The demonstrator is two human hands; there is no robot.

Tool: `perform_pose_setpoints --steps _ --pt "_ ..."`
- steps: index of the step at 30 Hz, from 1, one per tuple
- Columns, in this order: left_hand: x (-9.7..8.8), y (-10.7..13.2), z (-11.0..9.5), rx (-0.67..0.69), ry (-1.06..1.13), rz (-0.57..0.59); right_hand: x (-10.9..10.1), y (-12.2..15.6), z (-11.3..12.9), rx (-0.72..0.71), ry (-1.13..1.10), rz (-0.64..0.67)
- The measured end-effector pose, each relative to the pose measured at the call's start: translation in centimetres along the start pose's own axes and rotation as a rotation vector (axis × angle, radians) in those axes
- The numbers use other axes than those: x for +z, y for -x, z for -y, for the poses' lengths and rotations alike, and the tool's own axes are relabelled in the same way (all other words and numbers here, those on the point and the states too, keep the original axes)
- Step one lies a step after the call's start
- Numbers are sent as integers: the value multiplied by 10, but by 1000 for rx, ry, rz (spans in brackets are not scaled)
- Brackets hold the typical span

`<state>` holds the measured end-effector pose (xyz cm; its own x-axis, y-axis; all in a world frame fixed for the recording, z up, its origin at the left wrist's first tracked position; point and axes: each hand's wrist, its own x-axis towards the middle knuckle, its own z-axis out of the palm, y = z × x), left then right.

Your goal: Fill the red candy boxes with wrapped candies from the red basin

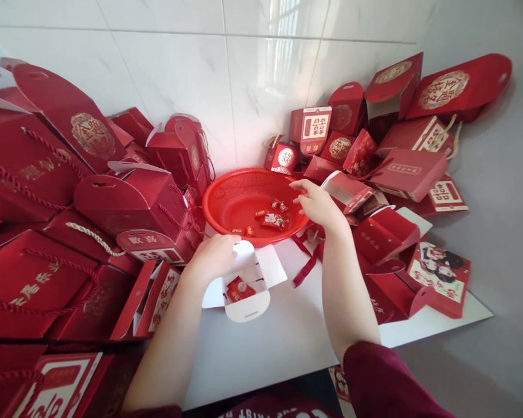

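Note:
An open gift box (261, 277), white inside with its flaps spread, stands on the table before me. A red wrapped packet (240, 288) lies inside it. My left hand (213, 256) is closed on the box's far left edge, its fingertips partly hidden. Behind the box sits a red plastic basket (218, 217) with several wrapped sweets at its bottom, among them a picture-printed packet (274, 220). Over the basket's right rim reaches my right hand (316, 203), fingers apart and nothing visible in them.
Red gift boxes with rope handles (131, 200) are piled high on the left. More red boxes (409, 174) heap up on the right. A dark red ribbon (305, 271) lies right of the open box. Behind the white table (261, 360) rises a tiled wall (178, 75).

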<state>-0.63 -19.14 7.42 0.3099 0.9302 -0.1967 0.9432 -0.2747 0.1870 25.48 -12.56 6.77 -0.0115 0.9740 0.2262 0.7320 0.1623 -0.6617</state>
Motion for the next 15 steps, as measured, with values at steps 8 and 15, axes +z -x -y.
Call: perform_pose_setpoints --steps 8,15 --pt "5 -1 -2 22 7 -9 43 -87 3 90 314 384" --pt "14 -4 2 120 22 -7 68 -112 17 71 503 598"
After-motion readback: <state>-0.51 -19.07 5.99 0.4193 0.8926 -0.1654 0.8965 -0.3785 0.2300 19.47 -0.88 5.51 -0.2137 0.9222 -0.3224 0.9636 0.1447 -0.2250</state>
